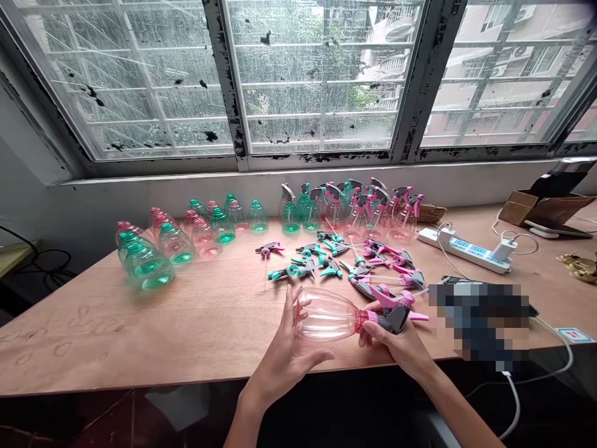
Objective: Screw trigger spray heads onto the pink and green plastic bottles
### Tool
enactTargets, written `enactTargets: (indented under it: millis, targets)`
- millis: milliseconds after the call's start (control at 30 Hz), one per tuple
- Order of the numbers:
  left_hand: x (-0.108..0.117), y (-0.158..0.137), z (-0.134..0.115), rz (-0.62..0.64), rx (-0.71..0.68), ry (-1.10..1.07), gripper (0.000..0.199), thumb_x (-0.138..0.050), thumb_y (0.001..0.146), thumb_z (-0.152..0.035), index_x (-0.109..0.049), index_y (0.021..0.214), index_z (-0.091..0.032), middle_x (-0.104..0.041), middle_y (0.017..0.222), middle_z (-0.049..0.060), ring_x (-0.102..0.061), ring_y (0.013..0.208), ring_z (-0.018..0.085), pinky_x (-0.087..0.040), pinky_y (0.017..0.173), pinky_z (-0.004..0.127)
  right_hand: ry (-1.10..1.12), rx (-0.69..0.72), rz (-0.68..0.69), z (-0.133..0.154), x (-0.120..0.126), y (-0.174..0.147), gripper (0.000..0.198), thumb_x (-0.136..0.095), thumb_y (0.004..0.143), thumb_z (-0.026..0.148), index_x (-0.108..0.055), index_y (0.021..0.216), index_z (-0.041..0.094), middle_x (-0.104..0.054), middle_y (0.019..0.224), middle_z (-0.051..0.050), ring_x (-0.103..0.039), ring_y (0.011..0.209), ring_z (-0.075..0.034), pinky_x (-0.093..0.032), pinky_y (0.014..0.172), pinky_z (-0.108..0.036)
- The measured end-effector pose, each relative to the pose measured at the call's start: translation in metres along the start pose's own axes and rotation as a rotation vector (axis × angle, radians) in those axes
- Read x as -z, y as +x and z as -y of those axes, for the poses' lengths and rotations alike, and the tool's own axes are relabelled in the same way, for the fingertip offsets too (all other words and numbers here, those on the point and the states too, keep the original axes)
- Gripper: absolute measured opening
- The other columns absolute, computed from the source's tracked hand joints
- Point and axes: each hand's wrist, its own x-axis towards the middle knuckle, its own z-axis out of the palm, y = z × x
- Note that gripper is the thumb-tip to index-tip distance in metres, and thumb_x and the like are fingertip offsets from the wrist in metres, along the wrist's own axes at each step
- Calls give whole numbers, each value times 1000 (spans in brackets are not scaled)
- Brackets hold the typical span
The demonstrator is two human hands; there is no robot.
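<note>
A clear pink spray bottle (326, 315) lies sideways in the air above the table's front edge, its base to the left. On its neck sits a pink and grey trigger sprayer (394, 308). My right hand (403, 345) is closed around the neck and the sprayer's collar. Around the bottle's base, my left hand (284, 358) is spread, thumb apart below the bottle; some fingers show behind the clear plastic. Loose trigger sprayers (330, 266), green and pink with grey, lie just beyond the bottle.
Bottles without sprayers (176, 242), green and pink, stand at the left and back. Several bottles with sprayers (357, 214) stand by the window wall. At the right are a white power strip (464, 250), cables, a blurred-out object (482, 314) and a cardboard box (545, 205).
</note>
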Motion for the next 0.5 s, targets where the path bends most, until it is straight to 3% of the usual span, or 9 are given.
enactTargets:
  millis: [233, 333, 433, 500]
  targets:
    - [1, 0, 4, 2, 68, -54, 97, -78, 96, -40, -16, 170, -48, -18, 181, 5, -40, 157, 35, -42, 125, 50, 72, -1, -8, -5, 0, 0, 28, -84, 93, 40, -68, 101, 19, -78, 69, -3, -73, 52, -17, -55, 49, -25]
    - [0, 0, 5, -13, 88, -55, 95, -74, 99, -40, -12, 170, -49, -23, 180, 6, -49, 151, 34, -46, 122, 50, 70, -3, -25, -5, 0, -1, 30, -85, 92, 41, -66, 101, 20, -78, 68, -2, -67, 44, -14, -48, 41, -21]
    - [0, 0, -1, -6, 112, -120, 117, -83, 92, -39, 3, 170, -47, -26, 178, 9, -51, 149, 34, -46, 121, 49, 69, -12, -22, -4, -1, -2, 31, -87, 90, 42, -66, 98, 20, -77, 66, -2, -67, 45, -14, -51, 43, -21]
    - [1, 0, -7, 3, 126, -183, 122, -84, 91, -43, 9, 170, -44, -24, 179, 11, -47, 152, 34, -46, 121, 47, 69, -17, -7, -4, -1, -2, 33, -89, 88, 42, -68, 97, 20, -75, 63, -2, -68, 47, -15, -54, 47, -23]
